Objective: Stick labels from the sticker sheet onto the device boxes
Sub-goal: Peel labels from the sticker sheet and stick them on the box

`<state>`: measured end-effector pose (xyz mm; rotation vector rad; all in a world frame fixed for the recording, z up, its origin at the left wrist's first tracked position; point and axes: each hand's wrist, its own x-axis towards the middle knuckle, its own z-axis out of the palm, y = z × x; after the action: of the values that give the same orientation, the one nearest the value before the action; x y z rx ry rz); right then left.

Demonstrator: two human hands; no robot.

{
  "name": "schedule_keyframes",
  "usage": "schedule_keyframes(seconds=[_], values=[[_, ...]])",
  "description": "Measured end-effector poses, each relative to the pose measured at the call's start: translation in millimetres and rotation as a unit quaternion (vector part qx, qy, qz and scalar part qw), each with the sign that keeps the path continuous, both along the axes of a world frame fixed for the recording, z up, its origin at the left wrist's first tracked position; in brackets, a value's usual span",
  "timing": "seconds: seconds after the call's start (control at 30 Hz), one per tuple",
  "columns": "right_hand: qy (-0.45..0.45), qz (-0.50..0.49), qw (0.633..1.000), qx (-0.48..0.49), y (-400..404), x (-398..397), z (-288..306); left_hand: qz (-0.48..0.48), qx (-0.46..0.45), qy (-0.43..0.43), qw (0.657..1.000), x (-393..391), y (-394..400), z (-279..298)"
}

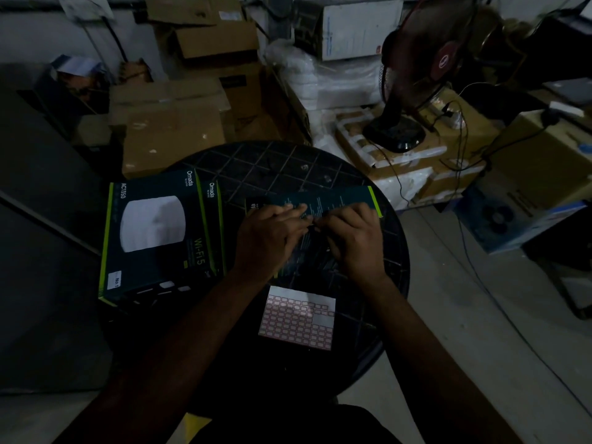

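Dim light and the hands themselves hide whatever the left hand (269, 238) and right hand (352, 241) pinch fingertip to fingertip over the dark device box (323, 200) on the round table (272, 161), the pink-gridded sticker sheet (298, 318) lying just nearer

Head camera looks steeply down — close (wide-angle) — over the round table (320, 161).

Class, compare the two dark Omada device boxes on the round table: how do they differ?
The left box lies untouched, its printed front showing in full; the right box sits under both hands. The left box carries a white label near its lower corner; none is clearly visible on the right box. Both are dark with green edge stripes.
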<state>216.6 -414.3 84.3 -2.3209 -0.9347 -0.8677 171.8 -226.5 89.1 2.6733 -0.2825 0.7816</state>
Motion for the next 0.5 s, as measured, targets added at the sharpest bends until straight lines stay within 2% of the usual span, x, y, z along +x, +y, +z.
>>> schedule_keyframes(seconds=[0.13,0.3,0.37,0.5], values=[[0.059,0.011,0.998,0.016,2,-1,2,0.007,-0.002,-0.029,1.000,-1,-2,-5],[0.133,-0.084,0.986,0.054,-9,2,1,0.018,0.011,-0.070,0.997,-5,-5,-9],[0.183,-0.078,0.977,0.082,-10,3,4,0.026,0.020,-0.089,0.995,-5,-3,-10],[0.233,-0.041,0.964,0.120,-25,8,9,0.072,-0.016,-0.049,0.996,-8,3,-8]])
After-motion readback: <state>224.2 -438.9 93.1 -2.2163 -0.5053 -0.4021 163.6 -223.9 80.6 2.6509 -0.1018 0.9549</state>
